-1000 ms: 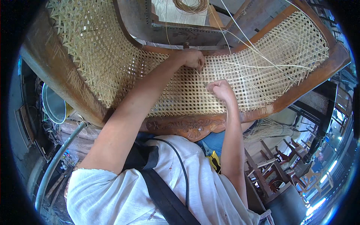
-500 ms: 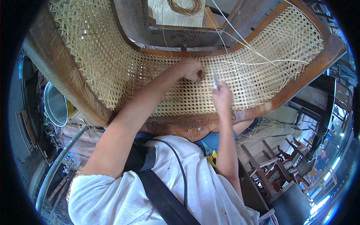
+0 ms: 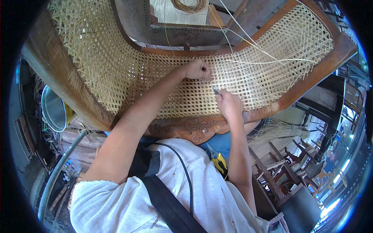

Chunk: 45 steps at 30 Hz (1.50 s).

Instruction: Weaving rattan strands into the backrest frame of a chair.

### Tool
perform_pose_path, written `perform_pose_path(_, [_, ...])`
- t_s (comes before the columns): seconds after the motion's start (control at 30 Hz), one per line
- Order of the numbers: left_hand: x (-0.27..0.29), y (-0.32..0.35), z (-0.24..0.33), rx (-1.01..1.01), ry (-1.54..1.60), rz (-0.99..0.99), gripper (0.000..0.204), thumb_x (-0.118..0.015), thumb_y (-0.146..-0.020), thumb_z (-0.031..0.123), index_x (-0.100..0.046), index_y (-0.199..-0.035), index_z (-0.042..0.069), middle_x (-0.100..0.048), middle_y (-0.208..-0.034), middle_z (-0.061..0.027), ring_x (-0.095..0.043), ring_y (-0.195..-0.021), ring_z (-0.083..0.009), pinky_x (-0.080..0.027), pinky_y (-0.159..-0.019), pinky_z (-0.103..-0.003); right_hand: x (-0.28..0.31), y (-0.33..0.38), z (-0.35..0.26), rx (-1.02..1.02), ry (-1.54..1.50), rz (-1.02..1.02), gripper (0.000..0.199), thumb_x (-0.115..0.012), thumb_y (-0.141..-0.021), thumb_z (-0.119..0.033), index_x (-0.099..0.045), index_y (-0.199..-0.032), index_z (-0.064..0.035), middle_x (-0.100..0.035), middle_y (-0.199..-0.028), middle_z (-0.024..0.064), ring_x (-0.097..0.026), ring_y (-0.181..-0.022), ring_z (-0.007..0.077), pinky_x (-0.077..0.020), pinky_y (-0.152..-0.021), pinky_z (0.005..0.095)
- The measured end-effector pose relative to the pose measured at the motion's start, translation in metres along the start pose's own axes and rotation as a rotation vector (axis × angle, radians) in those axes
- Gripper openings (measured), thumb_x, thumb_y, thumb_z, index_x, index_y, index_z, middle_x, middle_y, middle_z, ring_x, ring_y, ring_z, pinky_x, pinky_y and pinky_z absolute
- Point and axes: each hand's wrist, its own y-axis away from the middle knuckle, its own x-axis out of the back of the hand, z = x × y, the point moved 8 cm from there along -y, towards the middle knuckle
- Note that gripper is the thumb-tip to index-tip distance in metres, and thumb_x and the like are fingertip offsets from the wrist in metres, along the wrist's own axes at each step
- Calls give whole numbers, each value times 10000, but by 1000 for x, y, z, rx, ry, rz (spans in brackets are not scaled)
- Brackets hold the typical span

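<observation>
A woven cane panel (image 3: 182, 101) fills a curved wooden frame (image 3: 248, 117) with a carved front rail. Over the panel's middle, my left hand (image 3: 197, 70) is closed, its thumb and fingers pinched low against the weave. Whatever sits between those fingertips is hidden. Just right of and nearer than it, my right hand (image 3: 230, 104) grips a slim metal tool (image 3: 215, 90), whose tip points up and left at the weave. The tool's handle is covered by my fingers. Loose pale cane strands (image 3: 268, 58) trail over the right part of the panel.
A coil of cane (image 3: 189, 5) lies beyond the frame. Yellow-handled pliers (image 3: 220, 163) rest by my lap. At left stand a metal bucket (image 3: 54, 108) and a bent pipe (image 3: 58, 171). A bundle of cane strands (image 3: 278, 130) and wooden chair parts (image 3: 272, 165) lie at right.
My right hand has moved slightly nearer and the tool has swung from upright to tilted left. My left hand has shifted a little up and left. The pliers show more fully.
</observation>
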Motion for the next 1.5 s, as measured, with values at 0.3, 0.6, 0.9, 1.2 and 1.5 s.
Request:
perform_pose_path(0.3, [7,2,1,63,-92,62,134,-688,-838,135,-674,-797,8,-690,-800,-60,-656,-792,-122,-537,-737,-315,-11,-24,-24,36,160,-8,242,-516,-895,-116,-699,-895,42,-697,-869,253,-697,-852,368,-535,-793,469])
perform_pose_path(0.6, [6,-5,-2,44,-213,-18,164,-690,-863,169,-698,-863,6,-699,-811,-56,-627,-764,-113,-526,-724,-312,-18,-27,-1,-59,-147,-37,252,-596,-869,-220,-743,-1030,-92,-704,-981,219,-678,-927,382,-517,-862,462])
perform_pose_path(0.9, [-9,0,3,106,-368,-73,138,-740,-848,206,-754,-934,99,-736,-922,-69,-680,-838,-155,-540,-802,-335,-6,-19,1,-76,-30,-101,305,-655,-856,-304,-717,-986,-35,-704,-980,210,-681,-931,360,-517,-833,461])
perform_pose_path(1.2, [-17,19,21,66,-636,0,225,-754,-809,283,-748,-962,119,-711,-1014,-100,-671,-929,-252,-533,-853,-391,-14,-16,-2,87,-328,365,268,-590,-793,-71,-633,-1054,-28,-668,-928,244,-645,-885,436,-496,-789,509])
perform_pose_path(1.5, [-65,3,82,29,-772,-78,292,-633,-912,331,-727,-1033,83,-710,-940,-115,-662,-884,-227,-553,-845,-381,8,1,81,112,-801,325,204,-617,-874,-54,-621,-1070,1,-643,-827,104,-614,-761,175,-477,-730,294])
